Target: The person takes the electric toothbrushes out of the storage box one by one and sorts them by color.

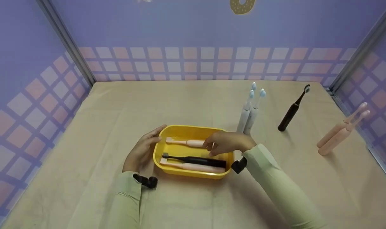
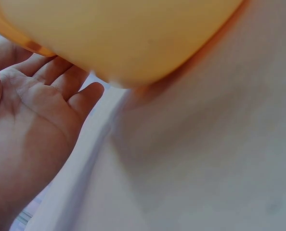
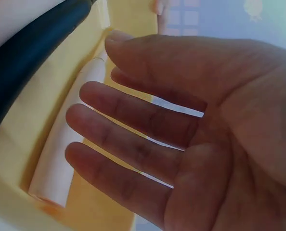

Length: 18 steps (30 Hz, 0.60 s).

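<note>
A yellow plastic tray (image 1: 193, 176) sits on the table between both hands. My left hand (image 1: 142, 149) grips its left end, thumb at the rim and fingers along the outer wall. Inside, a pale pink electric toothbrush (image 1: 177, 141) lies along the far side. Over its handle is my right hand (image 1: 226, 142), the fingertips (image 3: 87, 91) right at the handle and the fingers fairly straight in the right wrist view. A black electric toothbrush (image 1: 196, 160) and another pink toothbrush (image 1: 199, 167) lie side by side along the near wall, heads to the left.
Several toothbrushes stand upright on the cloth-covered table (image 1: 132, 105): three white toothbrushes (image 1: 250, 114) with blue heads behind my right hand, a dark toothbrush (image 1: 288, 116) farther right, and two pink toothbrushes (image 1: 335, 138) near the right edge. Tiled-pattern walls (image 1: 189, 60) enclose the table.
</note>
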Each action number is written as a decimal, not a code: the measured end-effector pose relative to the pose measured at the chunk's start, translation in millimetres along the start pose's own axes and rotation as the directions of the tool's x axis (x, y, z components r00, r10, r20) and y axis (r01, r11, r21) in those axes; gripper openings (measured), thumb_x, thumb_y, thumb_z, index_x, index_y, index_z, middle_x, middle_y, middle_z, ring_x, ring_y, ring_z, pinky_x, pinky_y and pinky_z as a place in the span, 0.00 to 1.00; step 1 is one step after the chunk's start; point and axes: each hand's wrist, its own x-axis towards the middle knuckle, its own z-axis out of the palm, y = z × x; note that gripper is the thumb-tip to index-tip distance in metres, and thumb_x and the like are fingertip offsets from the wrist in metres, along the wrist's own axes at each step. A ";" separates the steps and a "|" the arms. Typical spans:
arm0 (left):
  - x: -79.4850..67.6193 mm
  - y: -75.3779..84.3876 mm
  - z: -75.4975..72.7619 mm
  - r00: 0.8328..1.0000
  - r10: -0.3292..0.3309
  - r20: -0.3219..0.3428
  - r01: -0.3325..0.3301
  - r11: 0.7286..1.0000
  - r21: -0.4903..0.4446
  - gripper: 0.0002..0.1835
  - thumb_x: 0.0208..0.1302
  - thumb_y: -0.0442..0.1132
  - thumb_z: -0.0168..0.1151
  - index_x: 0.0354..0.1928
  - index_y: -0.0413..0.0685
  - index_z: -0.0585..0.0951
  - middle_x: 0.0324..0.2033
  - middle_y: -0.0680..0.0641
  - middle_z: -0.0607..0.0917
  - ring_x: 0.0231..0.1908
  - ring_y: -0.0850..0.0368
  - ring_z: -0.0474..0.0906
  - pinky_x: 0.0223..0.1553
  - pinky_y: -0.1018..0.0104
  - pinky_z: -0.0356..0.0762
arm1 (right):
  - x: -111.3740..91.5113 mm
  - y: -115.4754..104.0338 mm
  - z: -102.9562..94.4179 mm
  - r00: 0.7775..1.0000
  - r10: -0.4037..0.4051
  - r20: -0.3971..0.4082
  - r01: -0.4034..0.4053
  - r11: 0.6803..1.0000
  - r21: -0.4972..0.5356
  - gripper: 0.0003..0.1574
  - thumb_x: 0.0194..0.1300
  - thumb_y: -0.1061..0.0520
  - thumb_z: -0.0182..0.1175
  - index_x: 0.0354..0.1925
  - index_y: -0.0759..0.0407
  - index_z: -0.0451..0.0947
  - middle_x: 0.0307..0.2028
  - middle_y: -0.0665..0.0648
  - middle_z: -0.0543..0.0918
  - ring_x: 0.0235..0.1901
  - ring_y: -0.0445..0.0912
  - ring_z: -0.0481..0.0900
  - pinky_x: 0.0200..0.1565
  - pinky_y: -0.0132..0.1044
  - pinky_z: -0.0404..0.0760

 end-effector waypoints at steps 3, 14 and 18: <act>-0.2 0.2 0.4 1.000 0.003 0.008 -0.003 1.000 -0.001 0.29 0.74 0.34 0.42 0.75 0.50 0.55 0.75 0.50 0.55 0.72 0.51 0.56 0.71 0.58 0.59 | 5.5 -1.4 0.0 0.999 0.017 0.032 -0.017 1.000 -0.006 0.26 0.65 0.58 0.60 0.61 0.61 0.75 0.52 0.60 0.82 0.52 0.52 0.79 0.57 0.46 0.78; 0.8 0.8 0.0 1.000 0.007 0.003 -0.007 1.000 0.019 0.29 0.73 0.34 0.43 0.75 0.50 0.56 0.74 0.50 0.55 0.72 0.52 0.56 0.70 0.59 0.60 | 22.5 -6.8 2.1 0.979 0.107 0.171 -0.104 0.994 -0.026 0.27 0.64 0.61 0.59 0.62 0.56 0.74 0.53 0.56 0.82 0.54 0.50 0.78 0.58 0.45 0.78; 0.8 0.6 -0.8 1.000 0.012 0.024 -0.013 1.000 0.015 0.30 0.73 0.33 0.42 0.75 0.49 0.54 0.75 0.49 0.55 0.71 0.50 0.58 0.69 0.59 0.62 | 27.0 -7.7 3.9 0.970 0.129 0.207 -0.126 0.992 -0.030 0.27 0.64 0.62 0.60 0.62 0.56 0.74 0.53 0.56 0.82 0.54 0.49 0.78 0.58 0.45 0.77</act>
